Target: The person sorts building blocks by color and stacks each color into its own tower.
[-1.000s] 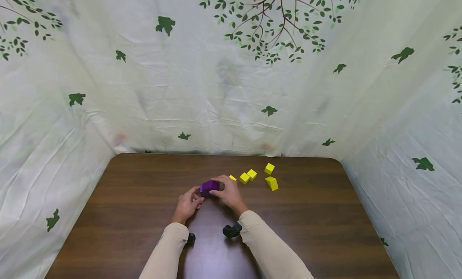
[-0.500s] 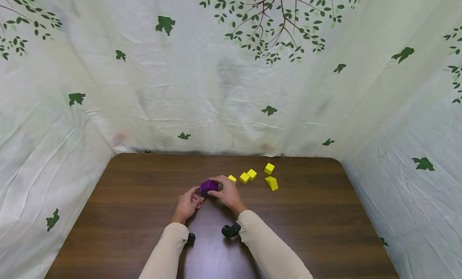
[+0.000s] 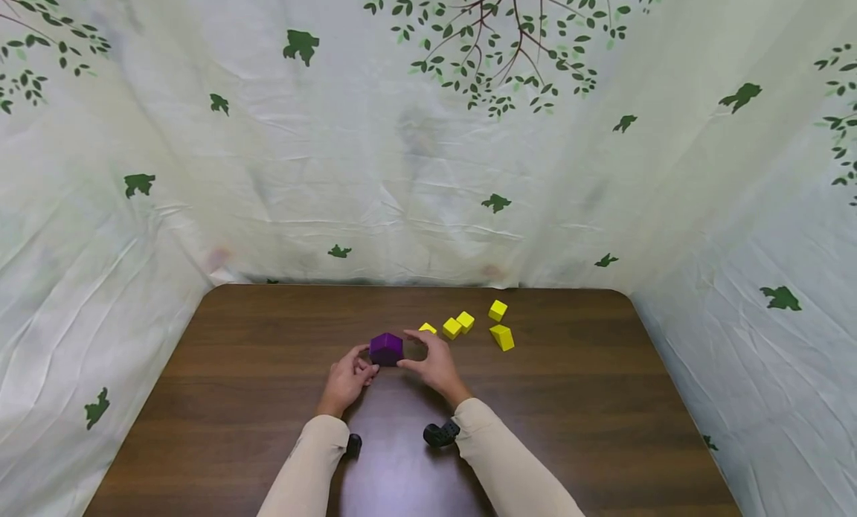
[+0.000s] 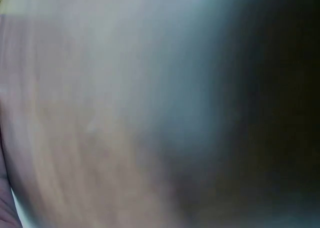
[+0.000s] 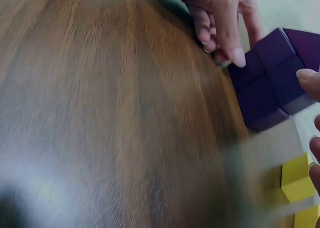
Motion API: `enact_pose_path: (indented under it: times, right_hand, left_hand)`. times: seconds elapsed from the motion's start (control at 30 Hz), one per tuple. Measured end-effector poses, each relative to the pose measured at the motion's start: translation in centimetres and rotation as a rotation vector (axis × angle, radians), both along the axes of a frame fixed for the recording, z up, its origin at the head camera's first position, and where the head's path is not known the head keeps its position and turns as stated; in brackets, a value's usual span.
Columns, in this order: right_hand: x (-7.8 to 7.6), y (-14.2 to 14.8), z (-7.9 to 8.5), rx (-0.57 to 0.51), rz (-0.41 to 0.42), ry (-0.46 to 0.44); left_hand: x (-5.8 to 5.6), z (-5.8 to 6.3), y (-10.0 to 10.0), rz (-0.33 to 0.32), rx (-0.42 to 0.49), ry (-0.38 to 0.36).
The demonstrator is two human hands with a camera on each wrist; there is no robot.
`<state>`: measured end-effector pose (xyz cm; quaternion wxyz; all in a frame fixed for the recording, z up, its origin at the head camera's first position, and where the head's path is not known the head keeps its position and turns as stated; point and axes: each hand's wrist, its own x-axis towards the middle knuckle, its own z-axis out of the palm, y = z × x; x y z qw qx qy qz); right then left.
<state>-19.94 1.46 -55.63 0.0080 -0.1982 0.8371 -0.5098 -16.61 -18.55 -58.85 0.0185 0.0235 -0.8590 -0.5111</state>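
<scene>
A small stack of purple blocks (image 3: 386, 349) stands on the table, squarish below with a peaked top. Seen from the right wrist, several purple cubes (image 5: 260, 100) sit together with a wedge-shaped purple block (image 5: 305, 46) over them. My left hand (image 3: 344, 383) pinches the stack's left side, thumb (image 5: 238, 56) on the near face and other fingers behind. At the right side is my right hand (image 3: 435, 364), its thumb and forefinger spread apart. The thumb tip (image 5: 307, 74) overlaps the stack's edge in the right wrist view. The left wrist view is mostly blurred.
Several yellow blocks lie right of the purple stack: one partly hidden behind my right hand (image 3: 427, 328), two cubes side by side (image 3: 451, 328), a cube farther back (image 3: 498, 310) and a larger piece (image 3: 502, 338). A leaf-patterned white curtain (image 3: 375, 167) surrounds the brown table (image 3: 268, 368).
My right hand turned the upper purple block until its peak faced forward, then let go and drew slightly to the right, its fingers spreading. The left hand stayed in place.
</scene>
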Motion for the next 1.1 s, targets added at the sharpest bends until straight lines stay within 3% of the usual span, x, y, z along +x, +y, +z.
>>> enact_pose_path:
  times: [0.3,0.57,0.63,0.7,0.8,0.97,1.1]
  right_hand:
    - [0.2,2.9,-0.9,-0.032,-0.103,-0.052]
    - [-0.8,5.3,-1.1,0.027,-0.149,-0.068]
    - [-1.2,5.6,-1.0,0.054,-0.141,-0.069]
    - [-1.7,6.0,-0.9,0.085,-0.128,-0.068]
    - [-2.3,6.2,-0.6,0.127,-0.088,-0.087]
    - [-3.4,6.2,0.3,0.191,0.026,-0.130]
    - [-4.2,6.0,0.7,0.240,0.052,-0.160]
  left_hand:
    - [1.3,0.0,0.2,0.078,0.021,-0.053]
    - [4.5,0.7,2.3,0.268,0.042,-0.019]
    - [5.3,0.9,3.2,0.287,0.033,0.005]
    - [5.8,1.0,4.3,0.266,0.030,0.025]
    - [5.9,1.3,6.1,0.162,0.083,0.024]
    - [4.6,1.7,8.8,-0.032,0.205,-0.036]
    - [3.2,2.0,10.4,-0.067,0.220,-0.059]
